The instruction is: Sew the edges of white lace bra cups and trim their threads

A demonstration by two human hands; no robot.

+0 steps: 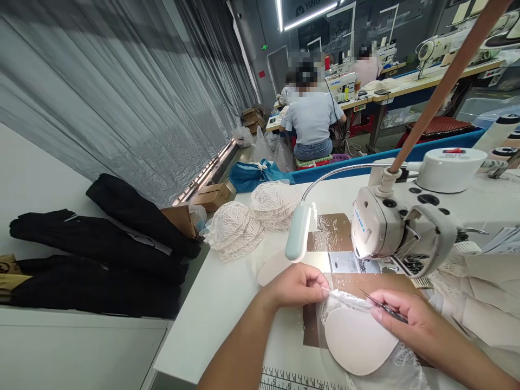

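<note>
In the head view my left hand (pixel 303 285) is closed, pinching the left end of a white lace piece (pixel 349 299) by its scalloped edge. My right hand (pixel 400 314) is closed round small pointed thread snips (pixel 384 306), their tip pointing up and left. The fingers of that hand also press on the lace edge's right end. Below the stretched edge lies a smooth cream bra cup pad (pixel 359 341), with sheer lace fabric around and under it. Just beyond both hands stands the white sewing machine's head (pixel 377 222); the needle area is partly hidden.
Stacked lace cups (pixel 233 230) lie at the table's left edge. A lamp (pixel 298 233) on a bendy neck hangs before the machine. Cream pieces (pixel 483 287) are piled right. A ruler strip (pixel 304 379) marks the front. A person (pixel 311 119) sits sewing further back.
</note>
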